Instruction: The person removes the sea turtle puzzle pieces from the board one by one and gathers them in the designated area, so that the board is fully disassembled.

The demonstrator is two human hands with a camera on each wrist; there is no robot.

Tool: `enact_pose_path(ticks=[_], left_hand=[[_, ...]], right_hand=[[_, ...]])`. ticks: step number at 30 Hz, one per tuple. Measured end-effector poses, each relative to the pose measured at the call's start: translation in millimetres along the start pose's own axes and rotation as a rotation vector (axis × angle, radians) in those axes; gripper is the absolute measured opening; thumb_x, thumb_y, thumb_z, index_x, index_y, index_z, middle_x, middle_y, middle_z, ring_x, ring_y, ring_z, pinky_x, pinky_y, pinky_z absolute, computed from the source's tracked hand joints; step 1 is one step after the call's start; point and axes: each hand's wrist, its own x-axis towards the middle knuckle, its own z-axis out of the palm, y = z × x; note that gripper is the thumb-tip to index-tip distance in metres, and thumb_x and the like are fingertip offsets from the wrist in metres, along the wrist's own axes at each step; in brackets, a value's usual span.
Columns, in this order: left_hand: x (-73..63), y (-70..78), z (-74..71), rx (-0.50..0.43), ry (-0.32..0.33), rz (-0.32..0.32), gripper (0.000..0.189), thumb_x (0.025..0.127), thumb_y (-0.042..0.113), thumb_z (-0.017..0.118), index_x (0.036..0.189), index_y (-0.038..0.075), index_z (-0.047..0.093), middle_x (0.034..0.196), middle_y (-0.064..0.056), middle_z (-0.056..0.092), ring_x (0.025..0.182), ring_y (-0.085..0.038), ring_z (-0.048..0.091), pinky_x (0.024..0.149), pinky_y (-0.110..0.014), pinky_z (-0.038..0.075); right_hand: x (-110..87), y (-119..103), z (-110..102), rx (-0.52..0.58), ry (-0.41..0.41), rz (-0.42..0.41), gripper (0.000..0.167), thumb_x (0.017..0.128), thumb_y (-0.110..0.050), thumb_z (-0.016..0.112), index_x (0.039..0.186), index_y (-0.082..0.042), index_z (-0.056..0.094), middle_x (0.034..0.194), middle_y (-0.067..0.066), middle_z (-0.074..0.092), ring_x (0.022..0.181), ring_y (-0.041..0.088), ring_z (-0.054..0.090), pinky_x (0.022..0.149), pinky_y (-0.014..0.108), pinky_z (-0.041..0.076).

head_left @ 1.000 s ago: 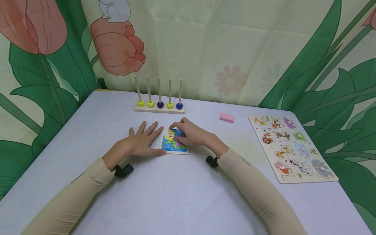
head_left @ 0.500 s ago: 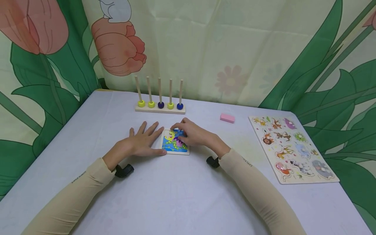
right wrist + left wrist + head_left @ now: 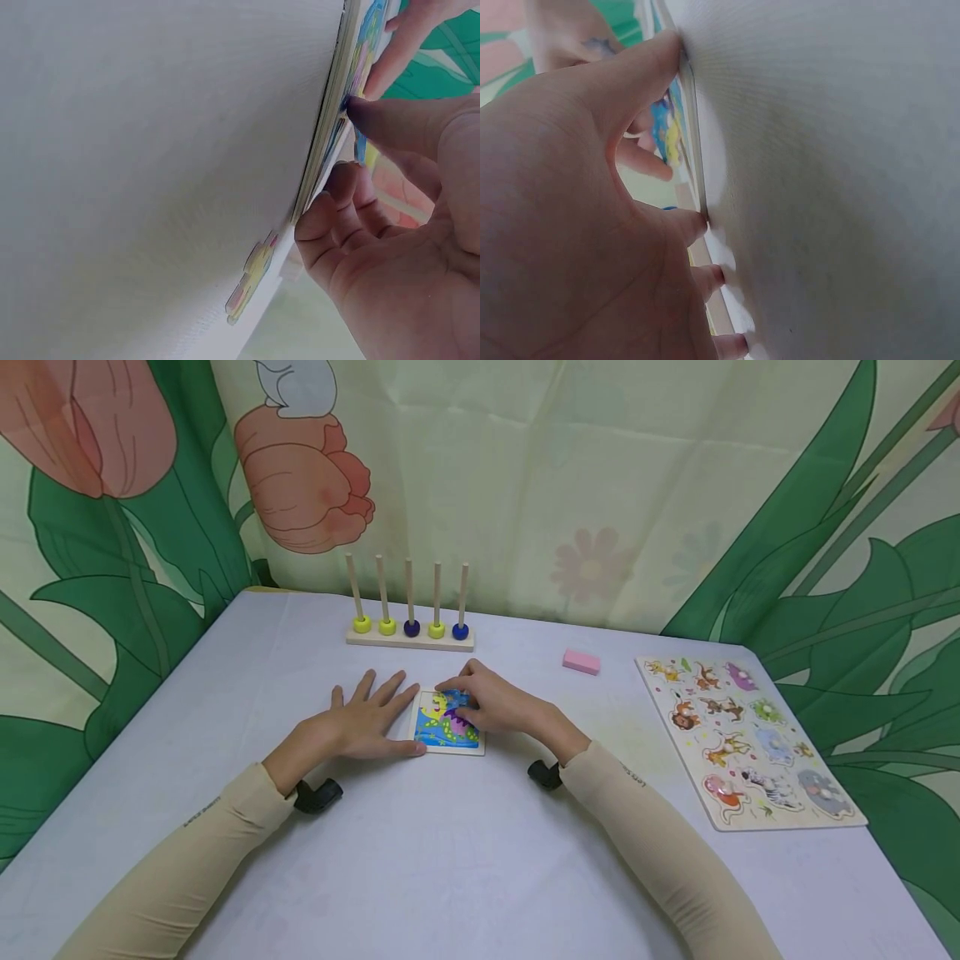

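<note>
A small square jigsaw puzzle (image 3: pixel 447 732) with a yellow cartoon dinosaur on blue lies flat on the table in the head view, in a pale wooden frame. My left hand (image 3: pixel 358 724) lies with fingers spread at its left side, thumb and index fingertip right at the frame's edge. Over the upper right of the puzzle, my right hand (image 3: pixel 492 700) pinches a blue puzzle piece (image 3: pixel 459 697) between thumb and index finger. In the right wrist view the thumb (image 3: pixel 382 120) is close over the puzzle's surface, and the other fingers curl beside the frame.
A wooden bead rack (image 3: pixel 408 641) with upright pegs and yellow and dark blue beads stands behind the puzzle. A pink block (image 3: pixel 581 662) lies to the right. An animal peg board (image 3: pixel 738 739) lies near the table's right edge. A printed curtain (image 3: pixel 480 485) hangs behind.
My right thumb has shifted slightly to the right over the puzzle, and more of the purple part of the picture shows. The left hand stays in place at the frame.
</note>
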Motion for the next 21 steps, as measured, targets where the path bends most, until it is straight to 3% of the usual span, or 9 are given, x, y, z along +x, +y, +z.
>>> enact_pose_path(ticks=[21], left_hand=[[-0.8, 1.0, -0.1, -0.013, -0.006, -0.008, 0.112, 0.088, 0.088, 0.051, 0.172, 0.025, 0.013, 0.182, -0.011, -0.003, 0.164, -0.054, -0.009, 0.118, -0.088, 0.0]], right_hand=[[-2.5, 0.0, 0.0, 0.006, 0.01, 0.011, 0.048, 0.105, -0.018, 0.068, 0.152, -0.016, 0.059, 0.133, 0.013, 0.056, 0.112, 0.022, 0.059, 0.102, 0.034, 0.057]])
